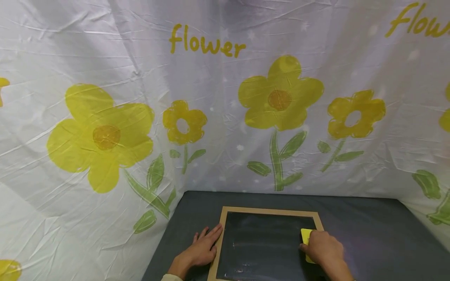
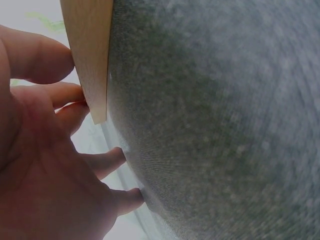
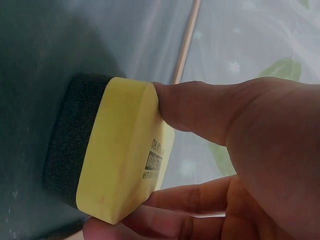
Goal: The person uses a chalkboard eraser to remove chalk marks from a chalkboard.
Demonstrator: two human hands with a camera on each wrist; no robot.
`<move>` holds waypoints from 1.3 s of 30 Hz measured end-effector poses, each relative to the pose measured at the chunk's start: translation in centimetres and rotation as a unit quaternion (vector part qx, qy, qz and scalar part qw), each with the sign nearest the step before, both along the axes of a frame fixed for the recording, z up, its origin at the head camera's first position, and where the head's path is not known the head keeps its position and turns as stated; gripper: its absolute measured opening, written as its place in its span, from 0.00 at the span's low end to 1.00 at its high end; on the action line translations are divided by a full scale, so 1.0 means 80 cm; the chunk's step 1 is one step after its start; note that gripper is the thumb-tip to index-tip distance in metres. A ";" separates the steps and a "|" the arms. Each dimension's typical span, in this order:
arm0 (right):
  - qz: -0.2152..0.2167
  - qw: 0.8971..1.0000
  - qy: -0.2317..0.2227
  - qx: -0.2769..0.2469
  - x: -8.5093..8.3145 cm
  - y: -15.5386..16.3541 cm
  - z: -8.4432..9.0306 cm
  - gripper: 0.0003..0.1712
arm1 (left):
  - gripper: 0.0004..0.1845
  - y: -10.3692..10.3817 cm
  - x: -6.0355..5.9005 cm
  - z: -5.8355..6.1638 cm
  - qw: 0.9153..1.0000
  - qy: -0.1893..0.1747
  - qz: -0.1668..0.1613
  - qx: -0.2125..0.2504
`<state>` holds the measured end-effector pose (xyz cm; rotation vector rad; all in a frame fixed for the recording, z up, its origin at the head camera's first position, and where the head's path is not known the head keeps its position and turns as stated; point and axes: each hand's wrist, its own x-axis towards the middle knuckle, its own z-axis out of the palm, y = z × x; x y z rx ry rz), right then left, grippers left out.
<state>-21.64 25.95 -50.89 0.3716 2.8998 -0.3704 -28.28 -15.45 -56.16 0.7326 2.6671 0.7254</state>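
"What do we see at the far left?"

"A pale curtain (image 1: pixel 218 78) printed with yellow flowers; it runs behind everything, and we can read 'flower' in yellow letters on it. Then comes the dark worktop (image 1: pixel 172 238), with the left hand (image 1: pixel 200 249) over it, a light cuff (image 1: pixel 171 278) just showing at its wrist."

"Are we looking at a grip there?"

"No, we see relaxed, spread fingers. The thumb and the nearer fingers touch the left side of a wooden frame (image 1: pixel 270 212), close to its far corner; in the left wrist view, the other two reach down to the worktop beside it."

"And inside the frame?"

"We find a black board (image 1: pixel 263 246), lying flat, with a few pale marks near its lower left."

"So where do we place the eraser?"

"The yellow eraser (image 1: pixel 304 237) is at the board's right side, just beside the frame, its dark pad (image 3: pixel 72 140) down on the black surface. We see print on its back, but part is too blurred to read."

"And rightmost?"

"The right hand (image 1: pixel 325 249): we have its thumb and fingers pinching the eraser from opposite edges."
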 end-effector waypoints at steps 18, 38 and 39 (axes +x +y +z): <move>0.031 0.998 0.035 0.042 -0.006 -0.042 -0.003 0.31 | 0.37 0.002 -0.002 0.001 1.000 -0.004 0.003 0.002; 0.045 0.996 0.076 0.029 -0.012 -0.086 -0.008 0.32 | 0.36 0.001 -0.001 0.001 1.000 -0.008 -0.002 0.005; 0.045 0.996 0.075 0.030 -0.013 -0.089 -0.009 0.32 | 0.36 0.001 -0.002 0.000 1.000 -0.009 -0.002 0.006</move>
